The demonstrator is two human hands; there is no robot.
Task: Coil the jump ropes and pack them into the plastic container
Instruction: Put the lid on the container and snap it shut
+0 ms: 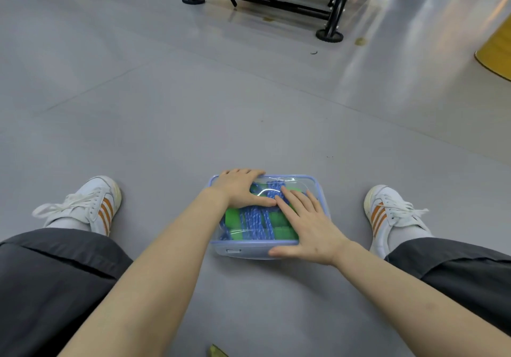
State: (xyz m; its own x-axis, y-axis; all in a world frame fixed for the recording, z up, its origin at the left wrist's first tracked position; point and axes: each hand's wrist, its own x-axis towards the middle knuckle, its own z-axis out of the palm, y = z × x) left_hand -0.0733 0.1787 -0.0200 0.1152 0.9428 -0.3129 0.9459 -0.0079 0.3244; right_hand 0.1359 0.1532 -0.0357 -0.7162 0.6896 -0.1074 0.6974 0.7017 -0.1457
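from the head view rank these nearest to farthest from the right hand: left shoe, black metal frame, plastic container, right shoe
1. plastic container, under the right hand, touching it
2. right shoe, just to its right
3. left shoe, across on the left
4. black metal frame, far ahead on the floor

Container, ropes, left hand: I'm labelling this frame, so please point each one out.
Container (250,254), head view, on its near wall.
Ropes (255,218), head view, on the blue cord in the middle.
Left hand (240,188), head view, on the back of the hand.
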